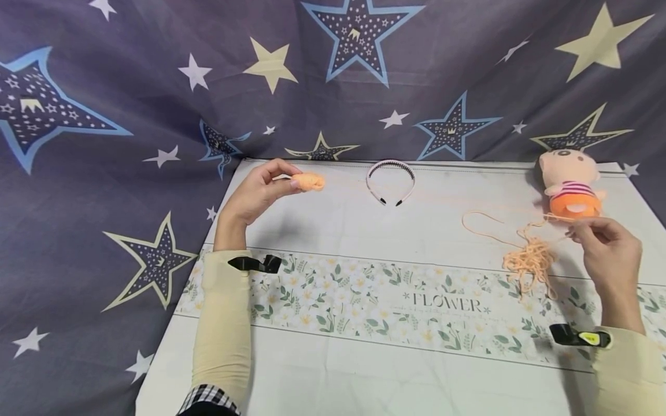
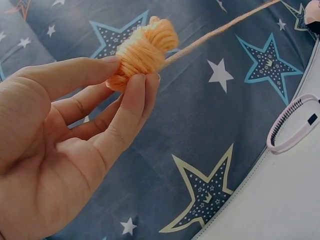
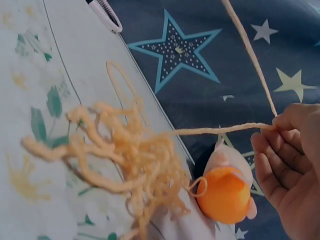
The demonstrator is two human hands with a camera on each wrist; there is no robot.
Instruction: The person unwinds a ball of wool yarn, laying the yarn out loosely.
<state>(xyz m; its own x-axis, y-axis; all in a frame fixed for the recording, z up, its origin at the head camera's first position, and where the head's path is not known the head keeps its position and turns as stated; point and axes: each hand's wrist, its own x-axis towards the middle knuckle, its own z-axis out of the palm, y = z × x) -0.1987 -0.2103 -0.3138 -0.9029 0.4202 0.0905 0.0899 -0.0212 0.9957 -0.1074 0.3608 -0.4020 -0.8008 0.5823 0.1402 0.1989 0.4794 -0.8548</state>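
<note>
Orange yarn in a small bundle (image 1: pixel 311 182) sits pinched in the left hand (image 1: pixel 255 195), above the far left part of the table (image 1: pixel 374 370); the right hand (image 1: pixel 611 254), fingers bent, nips a strand (image 3: pixel 225 129). This looks like winding, and the next turn should call for steady tension, though the strand's middle shows faintly. Outward, a loose tangle (image 1: pixel 531 261) lies toward the right edge, a doll (image 1: pixel 571 179) by the far right corner, a headband (image 1: pixel 391 162) near the far edge; room remains nearer.
</note>
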